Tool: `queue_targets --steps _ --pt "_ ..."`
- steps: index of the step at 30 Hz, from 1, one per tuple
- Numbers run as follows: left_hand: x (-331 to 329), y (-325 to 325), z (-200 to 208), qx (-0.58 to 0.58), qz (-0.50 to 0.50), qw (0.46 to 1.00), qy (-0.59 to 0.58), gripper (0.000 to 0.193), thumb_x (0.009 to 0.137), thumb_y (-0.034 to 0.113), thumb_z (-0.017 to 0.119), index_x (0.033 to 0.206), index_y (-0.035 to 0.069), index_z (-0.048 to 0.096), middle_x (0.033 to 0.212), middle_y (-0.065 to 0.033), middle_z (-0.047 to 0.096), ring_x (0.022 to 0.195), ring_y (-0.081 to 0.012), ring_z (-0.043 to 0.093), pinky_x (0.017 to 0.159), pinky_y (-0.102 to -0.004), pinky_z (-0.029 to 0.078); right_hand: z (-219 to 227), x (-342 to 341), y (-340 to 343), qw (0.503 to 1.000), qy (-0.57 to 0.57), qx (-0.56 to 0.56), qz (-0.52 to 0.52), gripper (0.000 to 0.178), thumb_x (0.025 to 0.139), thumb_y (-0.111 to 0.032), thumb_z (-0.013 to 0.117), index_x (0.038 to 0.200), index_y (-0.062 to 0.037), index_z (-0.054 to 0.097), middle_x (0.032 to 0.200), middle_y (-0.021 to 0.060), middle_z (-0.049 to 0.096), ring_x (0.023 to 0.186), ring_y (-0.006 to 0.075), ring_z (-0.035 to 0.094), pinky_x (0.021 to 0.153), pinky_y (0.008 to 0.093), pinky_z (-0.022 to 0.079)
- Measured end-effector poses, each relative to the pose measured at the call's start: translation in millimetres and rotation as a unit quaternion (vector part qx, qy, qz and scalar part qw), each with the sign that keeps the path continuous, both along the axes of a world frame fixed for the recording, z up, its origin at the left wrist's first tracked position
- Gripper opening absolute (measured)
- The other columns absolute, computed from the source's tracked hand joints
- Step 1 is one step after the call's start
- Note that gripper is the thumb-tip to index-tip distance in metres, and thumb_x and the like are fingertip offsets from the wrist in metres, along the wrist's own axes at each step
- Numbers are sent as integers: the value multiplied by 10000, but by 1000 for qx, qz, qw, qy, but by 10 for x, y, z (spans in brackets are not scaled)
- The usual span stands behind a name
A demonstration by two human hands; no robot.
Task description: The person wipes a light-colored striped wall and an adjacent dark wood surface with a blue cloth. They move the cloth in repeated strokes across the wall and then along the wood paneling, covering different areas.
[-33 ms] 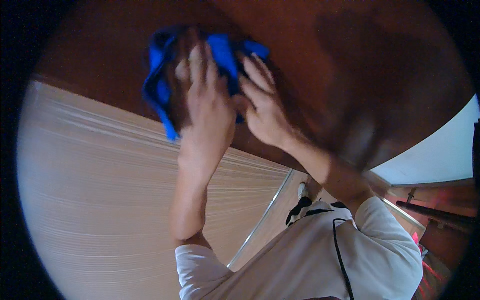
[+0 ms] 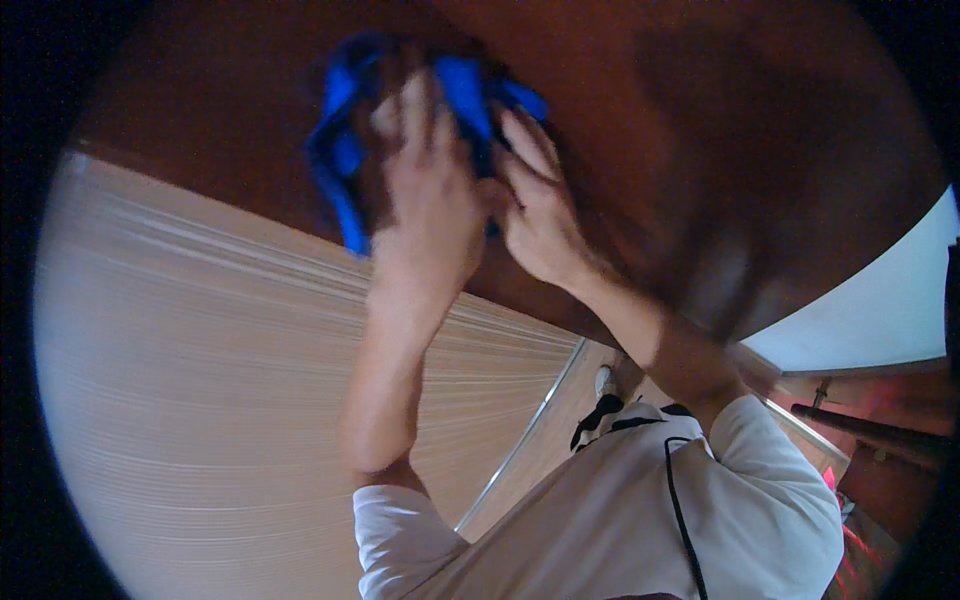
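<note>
A crumpled blue cloth (image 2: 464, 96) lies pressed against a dark reddish-brown, glossy wooden surface (image 2: 620, 120). My left hand (image 2: 432, 195) rests on the middle of the cloth with its fingers stretched out, blurred by motion. Over the cloth's right part lies my right hand (image 2: 540, 215), its fingers extended and slightly apart, its thumb beside the left hand. Part of the cloth is hidden beneath both hands.
A pale, finely lined panel (image 2: 220, 380) borders the wood's edge on the left and below. To the right are a whitish surface (image 2: 860, 300) and a dark bar (image 2: 870, 425). A black cord (image 2: 683, 510) hangs over my white shirt (image 2: 590, 520).
The cloth and my left hand have shifted a little to the right and upward across the wood. My right hand has moved slightly to the right.
</note>
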State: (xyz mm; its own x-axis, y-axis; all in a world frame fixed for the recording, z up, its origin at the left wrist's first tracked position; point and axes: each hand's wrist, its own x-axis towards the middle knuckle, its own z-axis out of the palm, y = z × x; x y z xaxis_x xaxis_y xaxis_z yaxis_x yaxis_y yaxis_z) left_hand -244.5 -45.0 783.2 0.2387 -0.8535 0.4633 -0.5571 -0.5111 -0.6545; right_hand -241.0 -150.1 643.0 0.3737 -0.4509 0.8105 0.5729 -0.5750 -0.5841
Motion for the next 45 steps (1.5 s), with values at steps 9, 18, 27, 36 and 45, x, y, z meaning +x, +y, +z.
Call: queue_targets --steps 9,18,27,36,45 --pt "-240 -114 -581 102 -26 993 59 639 1006 333 527 1429 -144 504 1595 -304 366 1458 -445 370 1234 -517 195 -679 -937 564 992 123 13 33 393 984 -153 606 1363 -50 608 1494 219 508 1373 394 477 1144 467 386" --pt "-168 -311 -1394 42 -63 992 99 533 1026 353 446 1305 -54 647 1531 -327 446 1448 -486 368 1214 -628 164 -1230 -464 281 824 -55 466 316 330 1024 -100 544 1333 14 565 1425 176 543 1315 311 507 1123 412 394" --pt "-391 416 -2738 -16 -53 900 432 795 967 52 589 1617 -37 140 1619 -314 285 1443 -482 382 1186 -492 328 -2933 -456 619 875 201 434 77 353 1031 -106 546 1369 -8 562 1402 161 564 1297 311 545 1125 413 408" --pt "-149 440 -2988 46 -41 898 437 772 922 58 596 1538 -183 198 1607 -406 168 1482 -598 179 1238 -531 241 -2261 -140 304 894 5 429 130 414 1016 -44 494 1424 -14 562 1528 143 505 1397 264 465 1202 362 298" --pt "-181 282 -2592 -229 -141 808 524 926 857 62 673 1592 -100 134 1587 -393 237 1394 -546 359 1122 -521 371 -1105 -293 103 980 71 141 121 341 1009 -67 562 1332 0 646 1557 145 484 1446 298 440 1191 401 334"
